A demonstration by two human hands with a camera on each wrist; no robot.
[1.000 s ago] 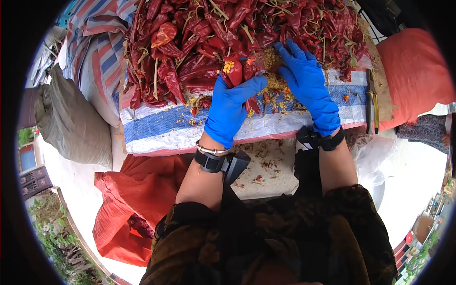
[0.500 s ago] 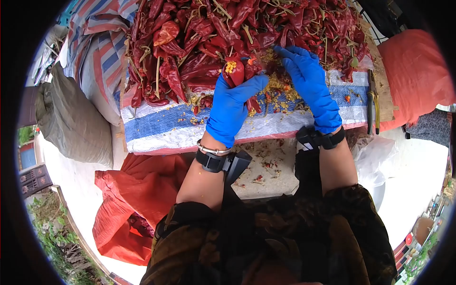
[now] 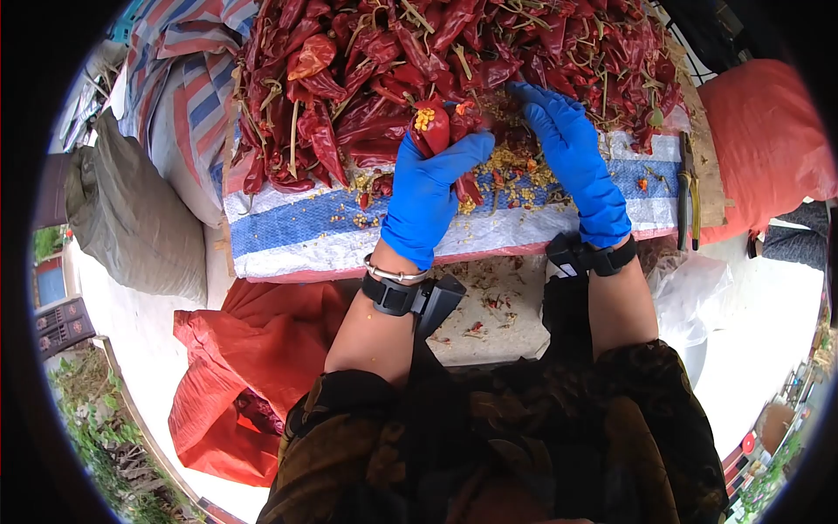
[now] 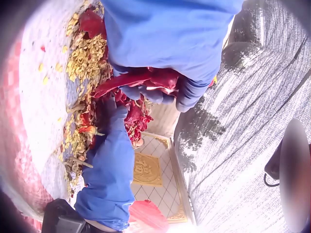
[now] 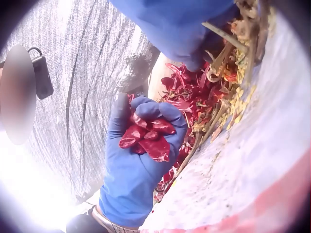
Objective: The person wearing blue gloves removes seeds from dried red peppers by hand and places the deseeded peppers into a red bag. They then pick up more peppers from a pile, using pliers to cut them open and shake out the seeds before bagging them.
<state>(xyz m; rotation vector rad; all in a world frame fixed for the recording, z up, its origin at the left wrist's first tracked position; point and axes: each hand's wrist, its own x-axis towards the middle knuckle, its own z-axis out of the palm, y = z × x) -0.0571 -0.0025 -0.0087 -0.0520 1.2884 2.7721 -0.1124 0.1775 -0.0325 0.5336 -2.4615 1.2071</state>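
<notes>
My left hand (image 3: pixel 428 188), in a blue glove, grips several dried red chili peppers (image 5: pixel 148 138) in its palm, the fingers curled round them. Yellow seeds cling to one pepper (image 3: pixel 432 131) at the top of that hand. My right hand (image 3: pixel 567 157), also gloved in blue, reaches to the front edge of the chili heap (image 3: pixel 375 131), just right of the left hand. Its fingers stretch forward and bend down at the tips, which the heap and the glove partly hide. Loose yellow seeds (image 3: pixel 515 179) and stem bits lie between the hands on the striped woven sheet (image 3: pixel 288 231).
Pliers (image 3: pixel 688 188) with yellow-and-black handles lie at the sheet's right edge. A full red sack (image 3: pixel 768 140) stands at the right. At the left are a grey-brown sack (image 3: pixel 135 223) and a striped bag (image 3: pixel 188 96). An open red bag (image 3: pixel 244 349) sits below the front edge.
My right hand has shifted slightly right, and its spread fingers have drawn closer together. My left hand keeps its grip on the chili peppers and has barely moved.
</notes>
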